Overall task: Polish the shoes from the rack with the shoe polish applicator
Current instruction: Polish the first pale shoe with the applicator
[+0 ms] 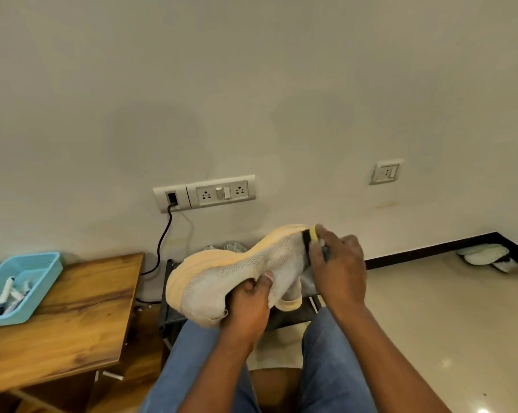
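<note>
- Two hands of mine work on one pale knit shoe (239, 269) with a yellow-orange sole, held up over my knees, sole turned toward the far wall
- My left hand (248, 305) grips the shoe from below near its opening, fingers curled into the fabric and thumb pressed on the side, so it is closed firmly round it
- My right hand (338, 263) is curled round the shoe polish applicator (311, 238), a small tool with a yellow tip and dark band; only that end shows past my fingers
- The tip touches the shoe at its right end, where knit meets sole
- To do this step well, I judge I should keep the left hand steady, use short light strokes, and turn the shoe so each patch faces me
- A dark shoe rack (174, 296) stands beyond my knees, near the wall
- A blue tray (37, 281) of small items sits on the wooden table (72, 338) to my left
- Another pale shoe (487, 256) lies on the floor far right
</note>
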